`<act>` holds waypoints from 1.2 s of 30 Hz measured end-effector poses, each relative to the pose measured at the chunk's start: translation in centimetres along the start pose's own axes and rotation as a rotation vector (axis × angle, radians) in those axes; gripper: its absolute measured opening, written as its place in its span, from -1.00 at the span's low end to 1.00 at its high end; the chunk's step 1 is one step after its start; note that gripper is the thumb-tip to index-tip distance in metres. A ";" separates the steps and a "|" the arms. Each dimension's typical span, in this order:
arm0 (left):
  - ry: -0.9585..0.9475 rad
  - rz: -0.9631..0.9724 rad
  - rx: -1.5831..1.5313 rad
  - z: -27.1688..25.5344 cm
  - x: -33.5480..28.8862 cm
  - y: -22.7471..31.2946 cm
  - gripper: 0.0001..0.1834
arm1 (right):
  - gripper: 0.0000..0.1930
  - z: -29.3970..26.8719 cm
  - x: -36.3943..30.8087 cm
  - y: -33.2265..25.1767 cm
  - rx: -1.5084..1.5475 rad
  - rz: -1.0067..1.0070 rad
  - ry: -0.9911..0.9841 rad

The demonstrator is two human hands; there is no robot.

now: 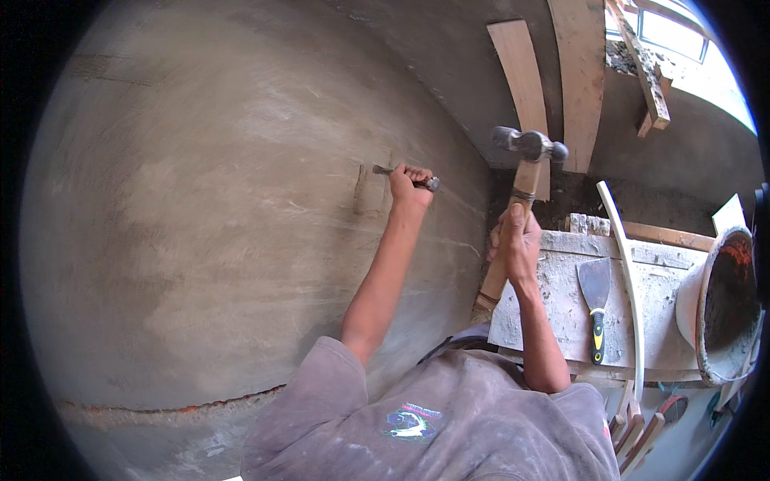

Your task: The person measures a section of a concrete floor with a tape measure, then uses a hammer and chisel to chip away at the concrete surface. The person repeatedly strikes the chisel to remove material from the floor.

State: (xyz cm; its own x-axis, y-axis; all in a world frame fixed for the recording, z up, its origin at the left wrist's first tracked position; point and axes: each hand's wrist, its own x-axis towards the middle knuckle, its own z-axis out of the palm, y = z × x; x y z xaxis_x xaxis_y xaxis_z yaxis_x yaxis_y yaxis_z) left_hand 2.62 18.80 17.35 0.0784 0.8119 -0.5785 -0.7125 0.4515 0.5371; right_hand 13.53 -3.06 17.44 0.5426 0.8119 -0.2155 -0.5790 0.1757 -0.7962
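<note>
My left hand (411,183) is closed around a short metal chisel (383,170), its flat tip toward the grey plastered wall (200,208). The chisel's struck end sticks out on the right of the fist. Beside the tip, a small rectangular outline (370,188) is marked or cut in the plaster; whether the tip touches the wall I cannot tell. My right hand (517,236) grips the wooden handle of a ball-peen hammer (531,147), held upright with its metal head raised, apart from the chisel. Dark bands are wrapped around the handle.
On the right, a mortar-spattered board (553,305) carries a putty knife (595,293) with a black-and-yellow handle and a long pale strip (630,280). A dirty bucket (706,305) stands at the far right. Wooden planks (581,88) lean behind, near a window (672,36).
</note>
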 end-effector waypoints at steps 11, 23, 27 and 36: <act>-0.064 0.020 -0.095 2.1 1.9 1.9 -0.68 | -0.54 -1.9 -0.9 -3.7 0.014 -0.139 0.047; -0.018 0.012 -0.137 2.8 1.1 2.4 -0.67 | -0.41 -4.0 -1.5 -13.3 0.353 -0.713 0.243; 0.001 0.045 -0.141 3.0 1.2 2.5 -0.66 | -0.38 1.3 -0.8 -7.7 0.557 -0.605 0.100; 0.049 0.084 -0.117 3.6 1.7 1.9 -0.64 | -0.68 2.2 1.1 5.0 -0.102 -0.056 -0.188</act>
State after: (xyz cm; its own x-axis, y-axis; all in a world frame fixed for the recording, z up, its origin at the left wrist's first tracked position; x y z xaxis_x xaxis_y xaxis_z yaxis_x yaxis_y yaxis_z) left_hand 3.90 22.37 19.57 -0.0169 0.8248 -0.5652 -0.7917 0.3342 0.5113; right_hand 9.90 -0.04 14.41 0.4434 0.8938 -0.0677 -0.4816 0.1738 -0.8590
